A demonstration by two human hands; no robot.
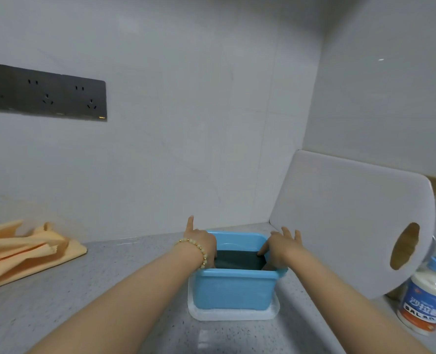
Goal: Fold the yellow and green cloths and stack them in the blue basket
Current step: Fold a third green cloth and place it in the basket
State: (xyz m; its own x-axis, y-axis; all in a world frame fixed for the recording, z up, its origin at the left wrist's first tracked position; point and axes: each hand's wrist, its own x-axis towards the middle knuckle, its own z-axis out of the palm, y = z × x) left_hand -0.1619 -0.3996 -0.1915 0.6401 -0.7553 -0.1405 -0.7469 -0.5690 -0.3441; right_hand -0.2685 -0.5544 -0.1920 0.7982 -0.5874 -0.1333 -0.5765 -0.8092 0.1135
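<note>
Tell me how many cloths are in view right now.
2. The green cloth lies inside the blue basket; the yellow cloth lies crumpled on the counter at far left, outside it. Another could be hidden beneath the green one.

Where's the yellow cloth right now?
Head view, far left: the crumpled yellow cloth lies on the grey speckled counter by the white wall, below the dark socket strip, well left of the blue plastic basket.

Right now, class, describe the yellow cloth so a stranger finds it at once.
Start at the dark socket strip on the wall. Below it, on the grey counter, lies the yellow cloth. It alone is crumpled, left of the blue basket.
</note>
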